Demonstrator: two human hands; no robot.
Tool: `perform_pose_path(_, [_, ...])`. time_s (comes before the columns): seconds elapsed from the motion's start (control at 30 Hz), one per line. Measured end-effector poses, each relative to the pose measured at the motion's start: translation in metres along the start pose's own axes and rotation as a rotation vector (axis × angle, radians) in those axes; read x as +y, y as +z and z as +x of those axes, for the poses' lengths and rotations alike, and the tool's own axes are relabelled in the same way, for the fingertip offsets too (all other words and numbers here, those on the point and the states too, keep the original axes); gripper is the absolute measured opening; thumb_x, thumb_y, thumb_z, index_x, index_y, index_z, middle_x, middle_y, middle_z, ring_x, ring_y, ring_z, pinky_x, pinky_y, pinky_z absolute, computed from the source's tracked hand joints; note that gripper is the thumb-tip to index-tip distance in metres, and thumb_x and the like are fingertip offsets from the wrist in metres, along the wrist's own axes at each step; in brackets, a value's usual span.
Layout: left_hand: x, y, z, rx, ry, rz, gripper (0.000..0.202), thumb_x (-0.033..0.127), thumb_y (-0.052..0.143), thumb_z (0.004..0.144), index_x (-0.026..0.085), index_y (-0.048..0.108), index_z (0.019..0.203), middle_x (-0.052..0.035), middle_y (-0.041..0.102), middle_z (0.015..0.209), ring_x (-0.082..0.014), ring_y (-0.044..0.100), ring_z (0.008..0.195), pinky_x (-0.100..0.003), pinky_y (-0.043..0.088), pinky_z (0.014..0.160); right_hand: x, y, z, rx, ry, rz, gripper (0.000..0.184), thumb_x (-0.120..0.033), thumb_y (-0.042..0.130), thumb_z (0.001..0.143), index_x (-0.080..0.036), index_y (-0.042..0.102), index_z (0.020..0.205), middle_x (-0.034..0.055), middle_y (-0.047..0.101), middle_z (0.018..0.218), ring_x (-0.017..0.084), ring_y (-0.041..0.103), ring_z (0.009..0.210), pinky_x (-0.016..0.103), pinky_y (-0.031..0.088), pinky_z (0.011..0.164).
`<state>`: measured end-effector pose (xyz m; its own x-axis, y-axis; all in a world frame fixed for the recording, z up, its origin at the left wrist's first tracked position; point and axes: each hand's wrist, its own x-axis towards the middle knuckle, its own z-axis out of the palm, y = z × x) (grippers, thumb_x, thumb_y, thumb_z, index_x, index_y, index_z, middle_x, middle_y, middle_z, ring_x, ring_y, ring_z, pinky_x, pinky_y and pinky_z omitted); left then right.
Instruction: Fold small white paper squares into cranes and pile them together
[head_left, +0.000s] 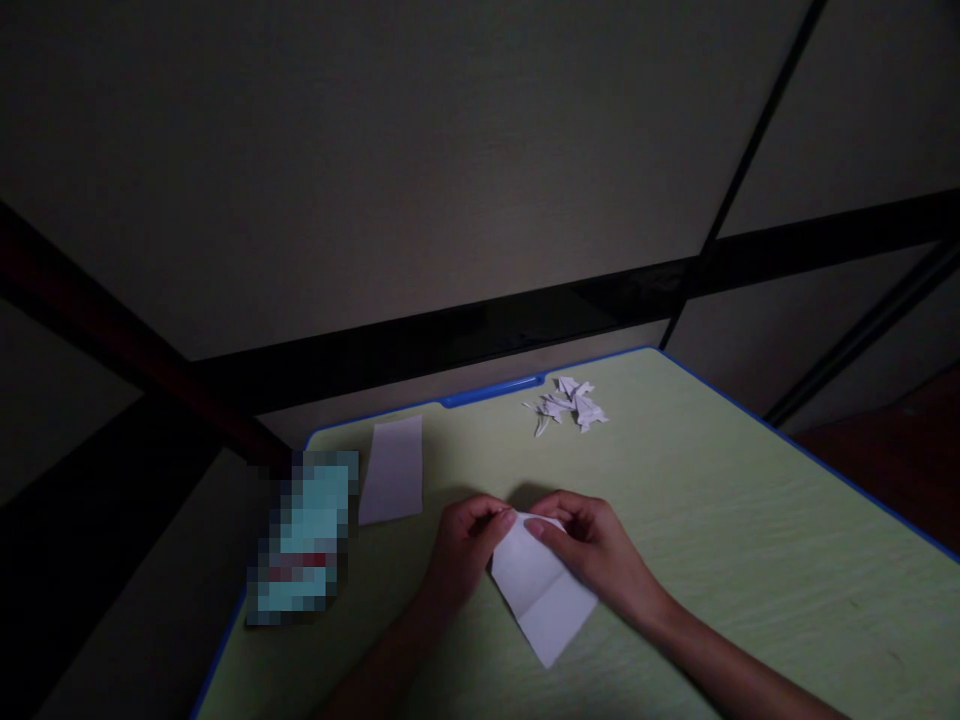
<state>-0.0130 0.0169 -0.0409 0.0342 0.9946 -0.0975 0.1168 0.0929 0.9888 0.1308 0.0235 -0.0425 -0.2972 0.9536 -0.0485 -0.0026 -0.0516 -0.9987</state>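
A white sheet of paper with a crease across it lies on the pale green table near the front. My left hand pinches the sheet's far corner from the left, fingers curled. My right hand pinches the same far edge from the right, fingers pressed on the paper. Both hands meet at the top of the sheet.
A second white sheet lies flat to the left. A small pile of folded white paper figures sits near the far edge. A blurred teal object rests at the table's left edge. Dim walls with dark beams stand behind.
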Motion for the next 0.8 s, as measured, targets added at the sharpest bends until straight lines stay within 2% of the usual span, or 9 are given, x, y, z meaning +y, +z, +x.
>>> perform_pose_path(0.47, [0.0027, 0.0027, -0.001, 0.043, -0.014, 0.02, 0.02, 0.028, 0.056, 0.058, 0.013, 0.049, 0.046, 0.0045, 0.041, 0.04, -0.0067, 0.036, 0.04, -0.017, 0.027, 0.039, -0.002, 0.0006, -0.0014, -0.032, -0.007, -0.081, 0.02, -0.029, 0.052, 0.07, -0.012, 0.054, 0.061, -0.002, 0.048, 0.051, 0.007, 0.041, 0.046, 0.019, 0.03, 0.043])
perform_pose_path(0.8, [0.0028, 0.001, -0.0037, -0.029, 0.071, 0.058, 0.016, 0.024, 0.053, 0.062, 0.012, 0.054, 0.051, 0.0032, 0.045, 0.045, -0.0069, 0.038, 0.043, -0.017, 0.028, 0.04, -0.0025, 0.0001, -0.0001, -0.085, -0.023, -0.037, 0.02, -0.029, 0.052, 0.068, -0.013, 0.051, 0.056, -0.0038, 0.044, 0.05, 0.007, 0.038, 0.046, 0.018, 0.028, 0.043])
